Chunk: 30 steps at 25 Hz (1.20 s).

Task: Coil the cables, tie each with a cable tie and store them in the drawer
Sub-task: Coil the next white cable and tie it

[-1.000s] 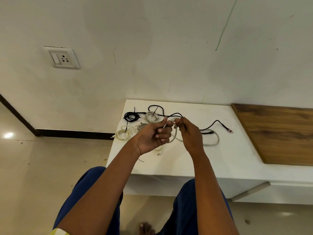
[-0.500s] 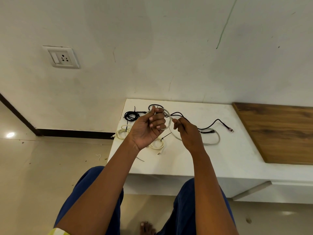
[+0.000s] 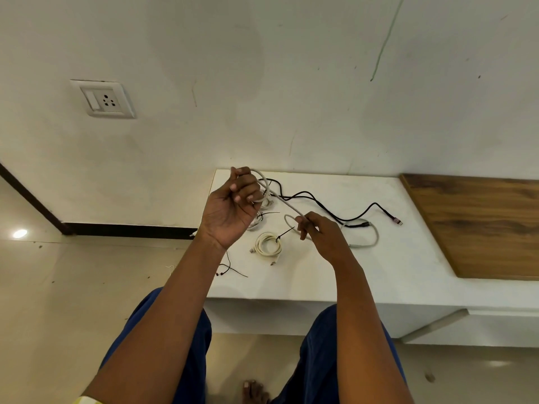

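A white counter (image 3: 379,272) is set against a pale wall (image 3: 262,83); a wooden panel (image 3: 478,225) is inlaid at its right end. Above the counter, a grey cable (image 3: 287,205) is looped in the curled left hand (image 3: 233,207) and pinched by the right hand (image 3: 318,231). A tied white coil (image 3: 268,243) lies on the counter below the hands.

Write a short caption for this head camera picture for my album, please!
Two hands, left hand and right hand, coil a grey cable above a white counter.
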### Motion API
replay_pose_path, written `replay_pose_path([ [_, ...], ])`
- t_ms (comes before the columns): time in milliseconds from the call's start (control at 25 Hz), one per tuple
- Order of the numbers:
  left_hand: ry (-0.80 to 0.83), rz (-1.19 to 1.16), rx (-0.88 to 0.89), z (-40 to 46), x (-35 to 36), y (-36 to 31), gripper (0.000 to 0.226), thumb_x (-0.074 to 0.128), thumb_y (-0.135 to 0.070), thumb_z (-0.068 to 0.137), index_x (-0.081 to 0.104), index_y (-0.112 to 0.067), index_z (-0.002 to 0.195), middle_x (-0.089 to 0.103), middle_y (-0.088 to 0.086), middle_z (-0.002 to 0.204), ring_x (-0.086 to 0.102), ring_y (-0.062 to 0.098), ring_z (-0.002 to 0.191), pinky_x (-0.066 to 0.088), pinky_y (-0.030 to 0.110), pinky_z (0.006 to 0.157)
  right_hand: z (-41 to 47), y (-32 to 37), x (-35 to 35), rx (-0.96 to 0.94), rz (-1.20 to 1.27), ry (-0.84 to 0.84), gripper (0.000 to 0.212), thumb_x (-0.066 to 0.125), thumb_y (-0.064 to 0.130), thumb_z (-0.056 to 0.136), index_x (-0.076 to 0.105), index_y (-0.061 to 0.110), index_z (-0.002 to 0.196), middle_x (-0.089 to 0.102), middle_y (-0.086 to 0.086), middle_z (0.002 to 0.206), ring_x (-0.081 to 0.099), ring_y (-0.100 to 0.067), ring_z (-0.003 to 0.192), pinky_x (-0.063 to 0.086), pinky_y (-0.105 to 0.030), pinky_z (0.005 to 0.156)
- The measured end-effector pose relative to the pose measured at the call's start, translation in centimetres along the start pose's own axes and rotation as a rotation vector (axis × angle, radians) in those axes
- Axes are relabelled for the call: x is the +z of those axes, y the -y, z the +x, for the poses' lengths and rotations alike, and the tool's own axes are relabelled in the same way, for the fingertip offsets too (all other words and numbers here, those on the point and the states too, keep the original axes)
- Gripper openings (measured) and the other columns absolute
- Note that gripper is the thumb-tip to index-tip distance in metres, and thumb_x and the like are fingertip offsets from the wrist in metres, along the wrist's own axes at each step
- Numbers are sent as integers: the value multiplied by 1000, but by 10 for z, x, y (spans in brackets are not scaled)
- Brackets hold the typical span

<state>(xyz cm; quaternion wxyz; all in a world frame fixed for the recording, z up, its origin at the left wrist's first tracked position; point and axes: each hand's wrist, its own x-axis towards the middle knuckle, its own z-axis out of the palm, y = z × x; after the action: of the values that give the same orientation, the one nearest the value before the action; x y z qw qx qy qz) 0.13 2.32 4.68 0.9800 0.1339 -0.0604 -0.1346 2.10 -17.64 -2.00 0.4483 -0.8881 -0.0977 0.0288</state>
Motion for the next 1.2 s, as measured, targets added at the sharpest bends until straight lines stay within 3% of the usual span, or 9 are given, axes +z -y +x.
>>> replay_pose_path([
  [240,-409,-26,327,9,-23,-11,32,32,-14,102,50,-12,76,56,-2,72,60,10,63,54,22,66,-7,23,-6,-123,215,-71,22,52,28,95,64,20,79,59,11,68,51,0,63,38,-6,66],
  [360,-541,149,378,12,-28,-5,31,26,-19,105,48,-12,85,66,2,82,69,14,74,56,23,70,-9,32,-6,-136,252,-9,22,49,24,97,66,21,84,63,14,75,51,-9,66,43,-19,68],
  [440,-599,420,396,15,-28,6,29,23,-18,105,46,-12,89,68,6,91,70,13,76,56,22,71,-11,36,-2,-160,209,32,22,49,26,97,68,19,88,63,-10,76,44,-17,64,41,-28,65],
  [520,-618,676,359,17,-30,18,33,23,-20,105,50,-7,92,67,10,99,70,8,70,53,25,76,-11,38,1,-187,151,40,23,49,30,97,67,19,90,62,-20,80,42,-16,64,37,-29,65],
  [600,-585,911,292,16,-32,30,38,25,-23,105,53,2,104,68,9,101,69,5,71,51,24,79,-11,40,3,-178,85,32,23,46,37,96,64,23,91,67,-5,83,49,-11,70,43,-29,73],
  [720,-465,1202,207,9,-27,47,27,32,-25,103,52,-6,101,70,-10,74,64,-4,59,45,6,57,-10,39,2,-190,17,-29,20,42,38,98,58,30,90,61,23,74,52,1,69,41,-22,68],
  [800,-389,1291,113,5,-24,56,27,33,-27,103,54,-11,96,63,-8,65,56,-1,48,40,8,51,-8,37,1,-211,55,-97,15,44,31,99,53,24,88,58,29,68,51,3,64,38,-18,62],
  [960,-289,1201,-103,3,-24,61,43,28,-42,102,56,-16,83,46,-6,51,37,7,44,33,16,47,-5,34,-2,-211,64,-198,16,49,31,96,43,30,82,56,28,61,46,0,53,32,-11,52],
  [1200,-125,530,-365,5,-12,47,30,41,-37,95,50,-18,73,30,-9,45,16,7,40,25,20,46,-1,28,0,-116,121,-195,31,41,38,98,44,42,68,53,17,61,44,-6,60,37,-34,63],
])
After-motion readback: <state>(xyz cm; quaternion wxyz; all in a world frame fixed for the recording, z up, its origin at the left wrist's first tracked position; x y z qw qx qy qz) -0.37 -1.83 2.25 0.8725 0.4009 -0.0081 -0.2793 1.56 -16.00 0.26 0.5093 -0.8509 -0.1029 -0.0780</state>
